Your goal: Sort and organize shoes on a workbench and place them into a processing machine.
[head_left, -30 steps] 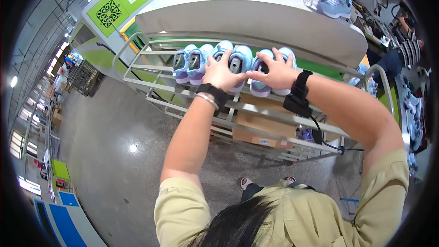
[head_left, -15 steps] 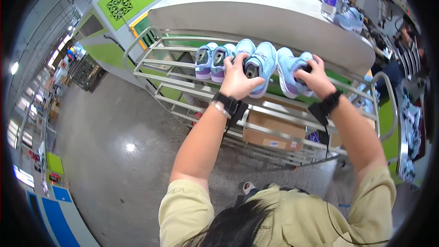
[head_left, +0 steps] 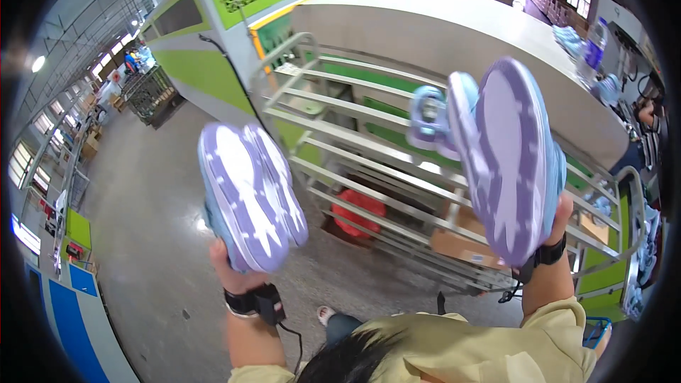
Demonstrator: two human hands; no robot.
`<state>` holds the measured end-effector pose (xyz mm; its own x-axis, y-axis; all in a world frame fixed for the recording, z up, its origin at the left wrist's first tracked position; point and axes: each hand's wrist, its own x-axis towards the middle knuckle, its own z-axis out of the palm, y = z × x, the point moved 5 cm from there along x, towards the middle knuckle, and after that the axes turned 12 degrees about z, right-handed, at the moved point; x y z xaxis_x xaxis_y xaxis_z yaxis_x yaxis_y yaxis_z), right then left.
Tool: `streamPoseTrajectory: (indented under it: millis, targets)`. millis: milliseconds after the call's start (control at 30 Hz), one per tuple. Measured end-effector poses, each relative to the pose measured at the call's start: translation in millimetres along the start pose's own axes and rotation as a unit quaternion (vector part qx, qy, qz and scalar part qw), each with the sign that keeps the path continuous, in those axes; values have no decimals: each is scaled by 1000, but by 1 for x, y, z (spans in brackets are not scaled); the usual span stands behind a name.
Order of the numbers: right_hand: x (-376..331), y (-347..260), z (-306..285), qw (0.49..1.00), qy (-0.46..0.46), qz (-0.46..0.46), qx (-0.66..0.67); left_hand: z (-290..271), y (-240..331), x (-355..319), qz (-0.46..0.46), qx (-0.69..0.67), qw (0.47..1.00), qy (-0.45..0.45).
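Head view, looking down past dark hair and yellow sleeves: both forearms rise from the lower edge, bent upward at the elbow, each lifting shoes up toward the camera with the soles facing it.

The left hand is closed around the heel end of a pair of shoes, its fingers mostly hidden behind them. These two shoes are pressed side by side, purple and white soles up, toes pointing away and slightly left. A black wrist strap with a small box and a thin cable sits just below the hand.

The right hand is raised higher and grips a second pair of shoes from behind; only fingers curling at the light blue edge show. Its big purple sole stands nearly upright, tilted a little left, with the other shoe's blue upper tucked behind it. A black band circles this wrist too.

Behind both pairs stands a metal rack of long grey rails, well apart from the hands. One more shoe rests on an upper rail, just left of the raised right pair. A cardboard box and something red lie low in the rack, above the grey floor.
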<state>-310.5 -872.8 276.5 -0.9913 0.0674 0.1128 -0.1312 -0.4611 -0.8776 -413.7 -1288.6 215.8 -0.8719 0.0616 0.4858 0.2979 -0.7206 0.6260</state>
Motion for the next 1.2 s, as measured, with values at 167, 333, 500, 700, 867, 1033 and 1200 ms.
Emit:
streamPoseTrajectory:
  millis: [167,333,500,700,867,1033,1200]
  targets:
    - [100,115,154,979,-145,144,27,-120,20,22,-77,-71,992,69]
    - [198,240,244,942,-131,299,80,-241,20,75,-127,-84,972,179]
    - [306,337,264,950,-130,266,97,-341,8,182,-206,-22,960,191]
    - [402,380,284,958,-27,264,104,-399,-52,363,-321,32,939,119]
    - [468,375,269,971,96,192,104,-347,-183,559,-361,-52,931,-13]
    - [520,376,278,962,239,95,91,-303,-349,746,-386,51,919,-62]
    - [558,367,284,933,331,34,135,-261,-393,799,-350,125,929,9]
